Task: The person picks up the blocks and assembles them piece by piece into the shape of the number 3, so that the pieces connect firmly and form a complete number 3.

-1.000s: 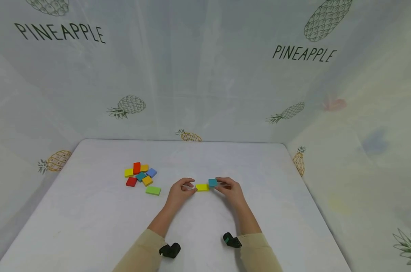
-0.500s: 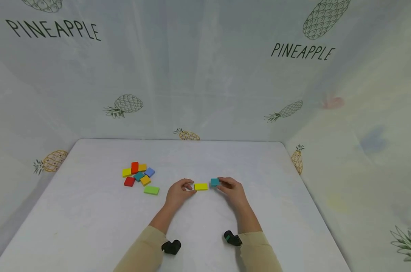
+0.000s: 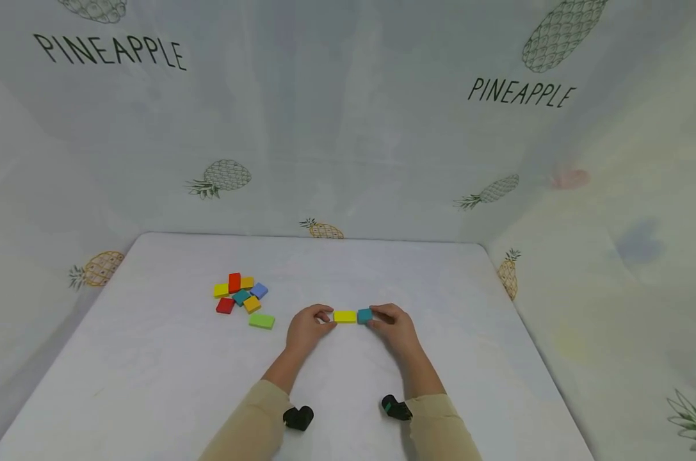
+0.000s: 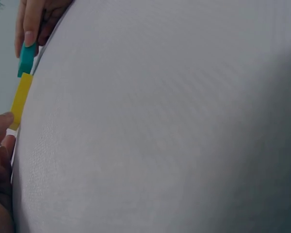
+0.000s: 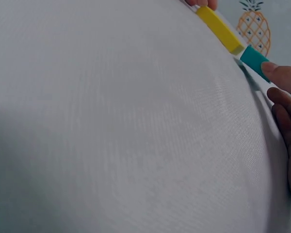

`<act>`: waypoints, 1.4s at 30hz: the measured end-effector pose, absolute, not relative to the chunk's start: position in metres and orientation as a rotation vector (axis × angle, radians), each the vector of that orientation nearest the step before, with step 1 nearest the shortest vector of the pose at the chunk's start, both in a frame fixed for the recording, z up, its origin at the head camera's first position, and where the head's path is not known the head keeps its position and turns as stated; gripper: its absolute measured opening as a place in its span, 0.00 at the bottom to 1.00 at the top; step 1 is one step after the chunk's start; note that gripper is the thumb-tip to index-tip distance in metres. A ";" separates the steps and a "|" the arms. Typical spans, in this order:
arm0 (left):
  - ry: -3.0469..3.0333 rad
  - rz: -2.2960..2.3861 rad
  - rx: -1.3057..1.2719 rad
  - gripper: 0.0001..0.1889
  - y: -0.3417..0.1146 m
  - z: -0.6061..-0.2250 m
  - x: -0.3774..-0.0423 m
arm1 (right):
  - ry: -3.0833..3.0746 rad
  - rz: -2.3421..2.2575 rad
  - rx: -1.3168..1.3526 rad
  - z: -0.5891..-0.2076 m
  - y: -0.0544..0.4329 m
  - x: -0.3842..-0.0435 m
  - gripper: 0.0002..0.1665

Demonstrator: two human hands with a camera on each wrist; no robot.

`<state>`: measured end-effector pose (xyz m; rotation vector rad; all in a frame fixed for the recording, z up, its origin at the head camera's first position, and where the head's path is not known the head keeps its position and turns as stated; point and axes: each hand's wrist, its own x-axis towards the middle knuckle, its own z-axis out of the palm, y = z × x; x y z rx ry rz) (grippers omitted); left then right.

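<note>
In the head view a yellow block lies in the middle of the white table. My left hand pinches its left end between thumb and fingers. Just to the right, in line with it, is a teal block, shorter than the yellow one. My right hand pinches the teal block at its right end. A thin gap shows between the two blocks in the right wrist view, where the right thumb presses on the face of the teal block.
Left of the hands lies a loose cluster of several blocks, among them a red block, a blue block and an orange block. A light green block lies nearest the left hand. A pineapple-print curtain surrounds the table.
The teal block, first raised at the yellow block's right end, has moved right and down, then back left beside it in line. The left hand has stayed at the yellow block's left end.
</note>
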<state>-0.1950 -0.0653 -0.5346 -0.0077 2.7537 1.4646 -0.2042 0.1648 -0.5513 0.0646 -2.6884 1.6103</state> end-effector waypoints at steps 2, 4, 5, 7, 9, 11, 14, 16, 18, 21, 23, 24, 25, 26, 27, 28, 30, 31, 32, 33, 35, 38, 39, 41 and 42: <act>2.749 1.453 -0.025 0.15 -0.064 -0.535 -0.195 | -2.701 1.582 0.058 -0.552 0.165 -0.204 0.21; 2.756 1.434 -0.031 0.15 -0.063 -0.536 -0.196 | -2.710 1.572 0.054 -0.552 0.165 -0.204 0.21; 2.763 1.427 -0.031 0.15 -0.063 -0.537 -0.196 | -2.713 1.564 0.064 -0.552 0.165 -0.204 0.21; 2.772 1.423 -0.025 0.15 -0.063 -0.538 -0.196 | -2.715 1.560 0.077 -0.552 0.165 -0.204 0.21; 2.784 1.422 -0.012 0.15 -0.063 -0.538 -0.196 | -2.715 1.554 0.094 -0.552 0.165 -0.204 0.21; 2.789 1.426 -0.003 0.14 -0.064 -0.539 -0.196 | -2.717 1.537 0.115 -0.551 0.165 -0.204 0.21; 2.786 1.434 0.004 0.14 -0.063 -0.538 -0.197 | -2.726 1.515 0.132 -0.552 0.165 -0.204 0.21; 2.781 1.439 0.006 0.13 -0.063 -0.537 -0.197 | -2.739 1.488 0.147 -0.552 0.165 -0.204 0.21; 2.779 1.439 0.008 0.13 -0.063 -0.536 -0.197 | -2.750 1.478 0.153 -0.553 0.166 -0.205 0.20; 2.783 1.436 0.008 0.13 -0.063 -0.537 -0.197 | -2.764 1.467 0.148 -0.553 0.165 -0.206 0.21; 2.789 1.437 0.012 0.13 -0.063 -0.538 -0.197 | -2.769 1.464 0.141 -0.553 0.164 -0.206 0.21; 2.790 1.436 0.009 0.13 -0.064 -0.539 -0.197 | -2.770 1.457 0.143 -0.553 0.164 -0.206 0.21; 2.790 1.435 0.005 0.13 -0.064 -0.539 -0.197 | -2.770 1.453 0.141 -0.553 0.164 -0.206 0.21; 2.788 1.432 0.000 0.13 -0.064 -0.540 -0.198 | -2.771 1.446 0.142 -0.553 0.163 -0.206 0.21; 2.788 1.430 -0.002 0.13 -0.063 -0.541 -0.198 | -2.772 1.440 0.141 -0.553 0.163 -0.206 0.21; 2.785 1.428 -0.008 0.13 -0.063 -0.541 -0.198 | -2.772 1.439 0.139 -0.552 0.162 -0.205 0.21; 2.779 1.425 -0.024 0.13 -0.063 -0.541 -0.198 | -2.774 1.435 0.133 -0.551 0.161 -0.205 0.21; 2.782 1.423 -0.019 0.13 -0.063 -0.540 -0.198 | -2.777 1.434 0.124 -0.551 0.161 -0.205 0.21; 2.783 1.422 -0.020 0.13 -0.063 -0.540 -0.197 | -2.780 1.428 0.120 -0.550 0.160 -0.205 0.21; 2.784 1.422 -0.022 0.14 -0.063 -0.539 -0.197 | -2.783 1.423 0.116 -0.550 0.160 -0.204 0.21; 2.788 1.422 -0.017 0.13 -0.063 -0.538 -0.196 | -2.785 1.417 0.118 -0.550 0.159 -0.204 0.21; 2.793 1.416 -0.017 0.13 -0.063 -0.538 -0.196 | -2.784 1.406 0.125 -0.549 0.159 -0.203 0.20; 2.797 1.416 -0.010 0.13 -0.063 -0.538 -0.196 | -2.783 1.406 0.129 -0.550 0.159 -0.203 0.20; 2.801 1.416 -0.003 0.13 -0.063 -0.539 -0.196 | -2.780 1.409 0.128 -0.550 0.159 -0.203 0.20; 2.799 1.418 -0.004 0.13 -0.063 -0.540 -0.196 | -2.779 1.406 0.131 -0.550 0.159 -0.204 0.21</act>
